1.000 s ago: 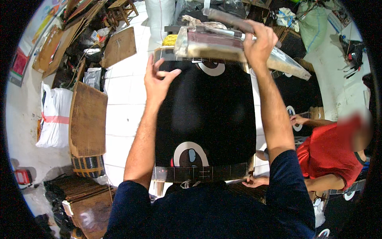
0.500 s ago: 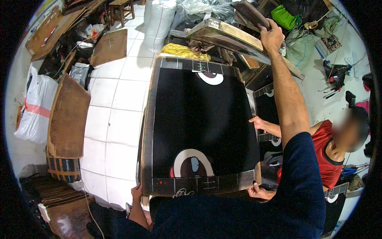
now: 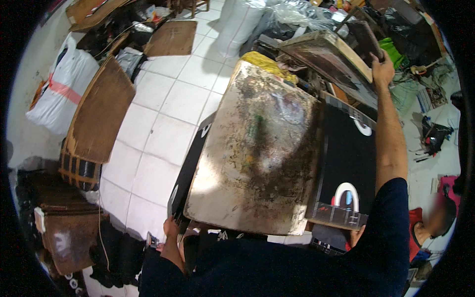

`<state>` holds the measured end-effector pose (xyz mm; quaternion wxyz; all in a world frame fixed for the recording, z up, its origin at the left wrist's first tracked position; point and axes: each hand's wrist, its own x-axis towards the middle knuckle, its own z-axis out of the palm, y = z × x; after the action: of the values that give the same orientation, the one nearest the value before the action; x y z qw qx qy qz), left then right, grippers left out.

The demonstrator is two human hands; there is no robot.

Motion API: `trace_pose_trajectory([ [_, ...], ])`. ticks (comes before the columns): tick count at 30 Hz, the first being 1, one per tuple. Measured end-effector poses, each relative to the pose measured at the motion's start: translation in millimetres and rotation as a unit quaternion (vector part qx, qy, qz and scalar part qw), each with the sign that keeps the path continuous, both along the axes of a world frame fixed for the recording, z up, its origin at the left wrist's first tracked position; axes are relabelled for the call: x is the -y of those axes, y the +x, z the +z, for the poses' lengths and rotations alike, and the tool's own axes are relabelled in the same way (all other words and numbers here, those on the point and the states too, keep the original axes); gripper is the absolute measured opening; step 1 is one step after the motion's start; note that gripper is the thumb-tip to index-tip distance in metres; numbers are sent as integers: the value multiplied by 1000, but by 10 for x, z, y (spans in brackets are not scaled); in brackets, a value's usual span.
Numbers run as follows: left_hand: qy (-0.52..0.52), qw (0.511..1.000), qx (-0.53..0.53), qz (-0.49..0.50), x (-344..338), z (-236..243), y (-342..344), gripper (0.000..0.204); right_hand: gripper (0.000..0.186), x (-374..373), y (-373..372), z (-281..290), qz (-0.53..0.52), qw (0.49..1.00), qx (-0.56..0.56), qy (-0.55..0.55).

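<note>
At the upper right my right hand [image 3: 383,69] is closed on a dark wooden bar [image 3: 367,38], beside the end of a raised, tilted wooden frame [image 3: 324,57]. At the lower left my left hand [image 3: 171,227] grips the lower end of a black panel [image 3: 190,161] with white print, held steeply along the table's left side. Between my arms the stained, worn tabletop [image 3: 252,158] lies bare. To its right is a second black panel [image 3: 346,153] with a white ring print, held at its near edge by a co-worker's hand [image 3: 357,235].
The co-worker in red [image 3: 418,237] stands at the right. Yellow cloth [image 3: 267,67] lies at the table's far edge. White sacks [image 3: 242,24] and plastic bags crowd the back. Brown boards [image 3: 101,111] lean at the left beside a white bag [image 3: 64,94]. White floor tiles [image 3: 153,133] run between.
The black panel on the table has moved off to the right with the co-worker, baring the tabletop. The panel at my left hand shows more. The view has shifted, and the raised frame tilts differently.
</note>
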<state>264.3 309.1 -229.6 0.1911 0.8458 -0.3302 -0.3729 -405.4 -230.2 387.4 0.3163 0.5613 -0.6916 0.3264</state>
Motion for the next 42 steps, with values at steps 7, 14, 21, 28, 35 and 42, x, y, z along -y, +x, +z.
trace_pose_trajectory([
  [7,-134,970,166,-120,354,613,-3,26,48,104,-153,26,-27,999,7,30],
  [14,-270,947,140,-103,1126,1406,-112,18,44,103,-118,24,-21,999,9,39],
  [21,-489,853,145,-110,3056,2661,-623,12,46,23,-54,-41,-10,999,3,36],
  [28,-556,809,143,-123,2871,4190,-829,3,43,-51,24,-86,-4,999,4,37],
  [35,-574,720,9,-389,1809,4114,-1722,36,44,49,-70,-116,-23,999,0,26],
  [42,-409,645,-225,-605,1342,3420,-2760,74,43,283,-399,-134,-4,999,0,34],
])
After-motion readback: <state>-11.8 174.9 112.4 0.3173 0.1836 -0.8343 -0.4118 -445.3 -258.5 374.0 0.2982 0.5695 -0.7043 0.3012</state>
